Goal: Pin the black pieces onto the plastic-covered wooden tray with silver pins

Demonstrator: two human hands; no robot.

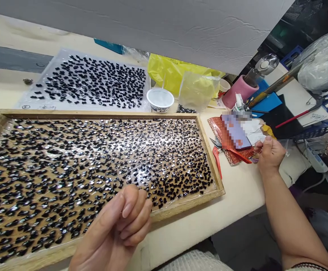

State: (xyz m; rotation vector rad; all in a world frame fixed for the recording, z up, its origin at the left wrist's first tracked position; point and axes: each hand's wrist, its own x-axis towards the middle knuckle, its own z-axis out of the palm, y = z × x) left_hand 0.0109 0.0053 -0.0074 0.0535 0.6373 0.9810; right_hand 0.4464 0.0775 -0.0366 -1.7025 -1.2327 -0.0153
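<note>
My left hand (118, 226) hovers over the front edge of a wooden-framed tray (180, 206), fingers curled and thumb against the index finger. Whatever it pinches, if anything, is hidden. Rows of small glossy black pieces (96, 165) cover the plastic-lined tray. To the right, my right hand (271, 153) is closed beside a white tissue (252, 130) and a phone (236, 131); what sits in its fingers is too small to tell. Orange-handled pliers (235, 152) lie just left of it, over a red patterned packet (217, 126).
Behind the tray lie a plastic sheet of black pieces (96, 81), a white bowl (160, 100), a clear bag (197, 90) and a yellow bag (164, 69). A grey panel (141, 26) overhangs the back. A pink cylinder (240, 92) and blue basket (316, 128) stand right.
</note>
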